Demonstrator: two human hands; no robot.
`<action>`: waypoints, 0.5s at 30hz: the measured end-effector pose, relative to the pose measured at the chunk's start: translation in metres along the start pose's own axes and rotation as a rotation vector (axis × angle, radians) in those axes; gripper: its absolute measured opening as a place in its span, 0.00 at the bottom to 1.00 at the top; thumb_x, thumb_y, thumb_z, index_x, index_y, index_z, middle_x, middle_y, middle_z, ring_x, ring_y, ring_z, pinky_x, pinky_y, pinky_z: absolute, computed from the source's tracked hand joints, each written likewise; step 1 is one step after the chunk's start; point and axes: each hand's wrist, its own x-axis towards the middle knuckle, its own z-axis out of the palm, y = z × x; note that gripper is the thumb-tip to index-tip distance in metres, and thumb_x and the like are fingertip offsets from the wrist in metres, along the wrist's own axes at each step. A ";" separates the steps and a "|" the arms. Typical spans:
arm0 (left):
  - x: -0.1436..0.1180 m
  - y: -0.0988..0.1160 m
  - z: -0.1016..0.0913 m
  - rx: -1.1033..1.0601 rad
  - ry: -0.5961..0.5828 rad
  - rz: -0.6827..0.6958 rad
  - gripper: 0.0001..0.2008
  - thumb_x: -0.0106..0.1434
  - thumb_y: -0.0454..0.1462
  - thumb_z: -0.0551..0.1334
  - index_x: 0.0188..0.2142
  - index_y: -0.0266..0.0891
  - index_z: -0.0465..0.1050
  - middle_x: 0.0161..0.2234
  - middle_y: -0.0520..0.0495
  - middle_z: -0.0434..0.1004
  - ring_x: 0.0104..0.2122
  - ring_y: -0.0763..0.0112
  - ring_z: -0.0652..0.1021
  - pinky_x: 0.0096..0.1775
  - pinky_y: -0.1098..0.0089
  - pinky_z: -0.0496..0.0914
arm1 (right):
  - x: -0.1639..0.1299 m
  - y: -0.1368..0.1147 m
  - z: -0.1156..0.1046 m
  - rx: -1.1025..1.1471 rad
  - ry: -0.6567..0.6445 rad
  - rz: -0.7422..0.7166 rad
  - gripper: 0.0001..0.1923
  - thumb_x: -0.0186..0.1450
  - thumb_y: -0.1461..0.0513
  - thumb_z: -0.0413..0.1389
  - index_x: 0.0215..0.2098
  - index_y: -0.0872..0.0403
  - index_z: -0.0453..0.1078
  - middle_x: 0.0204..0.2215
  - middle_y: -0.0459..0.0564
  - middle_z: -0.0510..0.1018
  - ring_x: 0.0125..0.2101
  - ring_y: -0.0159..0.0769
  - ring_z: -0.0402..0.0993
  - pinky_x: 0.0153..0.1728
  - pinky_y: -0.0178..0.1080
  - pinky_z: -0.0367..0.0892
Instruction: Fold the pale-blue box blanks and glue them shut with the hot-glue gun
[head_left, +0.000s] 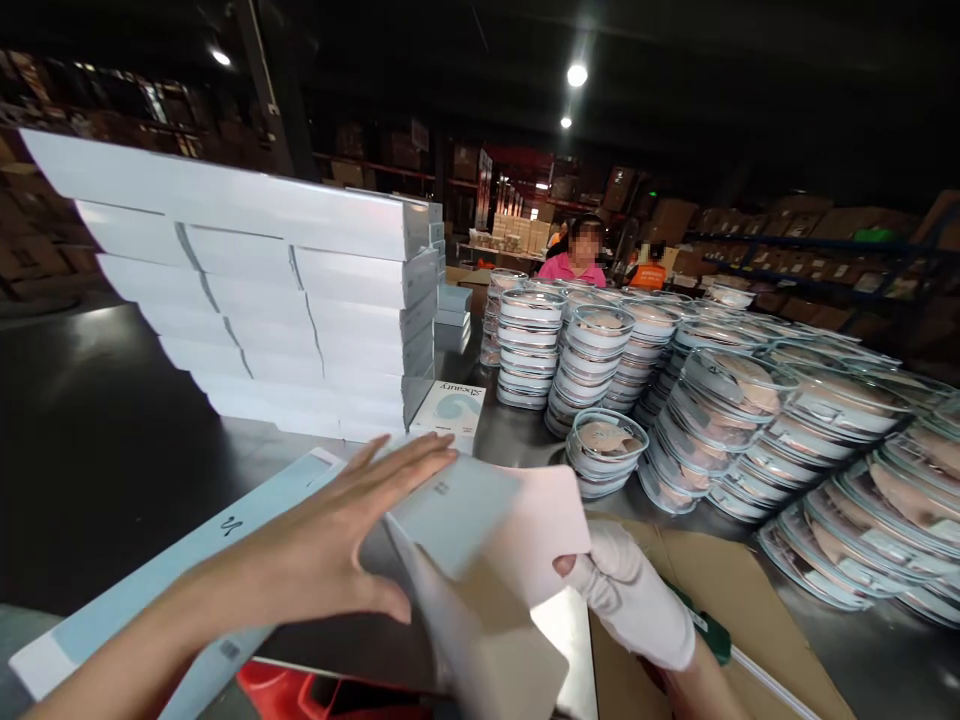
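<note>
My left hand [330, 545] is bare, with its fingers stretched out and the thumb apart, over the far edge of a light blue and white folding carton [469, 505]. Whether its fingertips press on the card I cannot tell. On the other side, my right hand [637, 595], in a white glove with a bare thumb tip showing, pinches the carton's pale flap. The lower part of the carton is blurred. Under my left forearm lie long light blue boxes [247, 530]. A small white box with a blue swirl [450, 408] sits just beyond the carton.
White boxes [300, 290] form a tall stack at the left. Many round clear-lidded packs [600, 340] stand in piles at the right. Cardboard [720, 580] lies under my right arm, near a green tool [712, 635]. Below is a red crate [285, 690]. A person in pink [574, 268] is beyond.
</note>
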 end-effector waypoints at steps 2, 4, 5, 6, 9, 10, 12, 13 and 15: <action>0.006 0.000 -0.008 -0.210 -0.271 -0.053 0.33 0.44 0.40 0.80 0.52 0.48 0.81 0.55 0.46 0.81 0.61 0.41 0.74 0.62 0.50 0.66 | 0.008 -0.002 -0.008 -0.031 -0.126 -0.051 0.21 0.70 0.47 0.55 0.33 0.52 0.81 0.29 0.45 0.84 0.29 0.35 0.79 0.34 0.35 0.75; 0.003 -0.009 -0.006 -0.488 -0.350 -0.177 0.27 0.48 0.39 0.77 0.50 0.46 0.82 0.46 0.46 0.86 0.51 0.44 0.83 0.50 0.56 0.78 | 0.019 0.011 -0.025 -0.145 -0.094 -0.046 0.25 0.71 0.43 0.51 0.45 0.50 0.80 0.37 0.47 0.85 0.36 0.38 0.82 0.38 0.36 0.76; -0.001 -0.015 -0.003 -0.604 -0.309 -0.252 0.25 0.49 0.40 0.76 0.48 0.45 0.83 0.42 0.47 0.88 0.47 0.44 0.84 0.45 0.57 0.80 | 0.026 0.023 -0.038 -0.266 -0.009 -0.022 0.28 0.72 0.41 0.47 0.54 0.49 0.75 0.45 0.50 0.84 0.44 0.41 0.82 0.44 0.39 0.76; -0.007 -0.023 0.002 -0.680 -0.213 -0.330 0.23 0.49 0.42 0.76 0.47 0.43 0.84 0.40 0.46 0.89 0.45 0.44 0.85 0.43 0.57 0.80 | 0.034 0.039 -0.053 -0.444 0.108 0.008 0.32 0.73 0.40 0.42 0.63 0.49 0.67 0.55 0.54 0.80 0.53 0.43 0.78 0.52 0.43 0.73; -0.024 -0.045 0.015 -0.805 0.160 -0.535 0.25 0.47 0.48 0.77 0.43 0.39 0.84 0.40 0.41 0.89 0.46 0.39 0.84 0.47 0.53 0.79 | 0.057 0.096 -0.097 -0.835 0.343 0.167 0.33 0.71 0.47 0.52 0.65 0.60 0.63 0.64 0.69 0.68 0.65 0.56 0.62 0.66 0.59 0.55; -0.027 -0.050 0.019 -0.839 0.235 -0.586 0.27 0.45 0.50 0.78 0.42 0.37 0.84 0.40 0.39 0.89 0.47 0.37 0.84 0.49 0.51 0.78 | 0.063 0.113 -0.107 -0.925 0.341 0.215 0.29 0.69 0.50 0.57 0.62 0.59 0.66 0.63 0.67 0.68 0.66 0.58 0.60 0.65 0.64 0.53; -0.029 -0.055 0.027 -0.902 0.273 -0.647 0.31 0.43 0.52 0.78 0.42 0.36 0.83 0.41 0.36 0.88 0.47 0.35 0.83 0.51 0.46 0.76 | 0.071 0.140 -0.112 -1.080 0.286 0.274 0.20 0.68 0.56 0.61 0.55 0.57 0.71 0.60 0.61 0.72 0.63 0.54 0.65 0.63 0.64 0.57; -0.028 -0.057 0.031 -0.925 0.256 -0.658 0.32 0.42 0.53 0.79 0.42 0.36 0.82 0.41 0.35 0.88 0.48 0.34 0.83 0.52 0.45 0.75 | 0.074 0.148 -0.108 -1.146 0.249 0.282 0.16 0.69 0.57 0.61 0.52 0.56 0.73 0.58 0.57 0.74 0.60 0.51 0.69 0.62 0.62 0.61; -0.021 -0.056 0.040 -0.959 0.174 -0.639 0.34 0.41 0.56 0.78 0.42 0.36 0.82 0.41 0.36 0.88 0.48 0.36 0.83 0.54 0.45 0.73 | 0.077 0.155 -0.089 -1.254 0.165 0.248 0.12 0.70 0.59 0.60 0.49 0.55 0.74 0.54 0.54 0.77 0.54 0.45 0.74 0.58 0.56 0.68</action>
